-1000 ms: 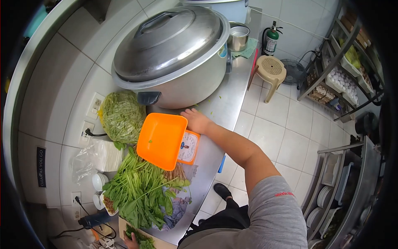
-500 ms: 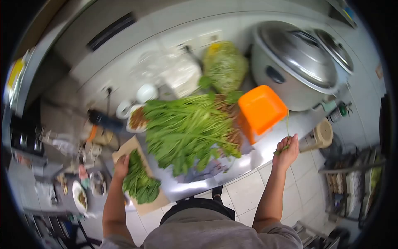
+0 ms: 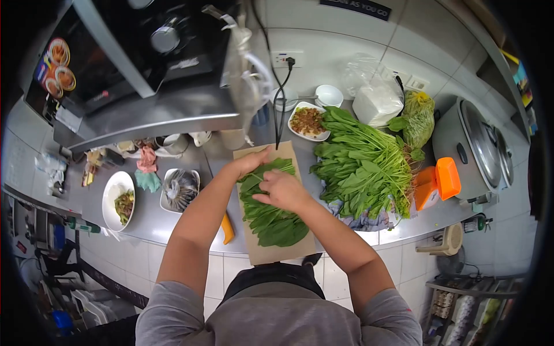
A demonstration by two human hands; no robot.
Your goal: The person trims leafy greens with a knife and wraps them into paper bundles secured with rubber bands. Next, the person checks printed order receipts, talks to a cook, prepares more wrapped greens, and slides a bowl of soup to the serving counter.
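Both your hands are at the leaves [image 3: 276, 222] on the board [image 3: 254, 252].
Your left hand [image 3: 249, 163] lies along their far left edge; your right hand [image 3: 284, 192], fingers partly curled, is over their upper part. Whether either grips, I cannot tell. The board rests on the bench [image 3: 309, 164], the larger heap of greens [image 3: 363, 161] to its right.

Wall sign [image 3: 356, 8]: I read "AS YOU GO" at one o'clock.
Lidded pot [image 3: 468, 138]: I see it at three o'clock.
Beige stool [image 3: 452, 238]: I spot it at four o'clock.
Oval bowl [image 3: 108, 202]: I find food [image 3: 123, 206] in it, nine o'clock.
Black appliance [image 3: 193, 34]: I make out round knobs [image 3: 165, 39], eleven o'clock.
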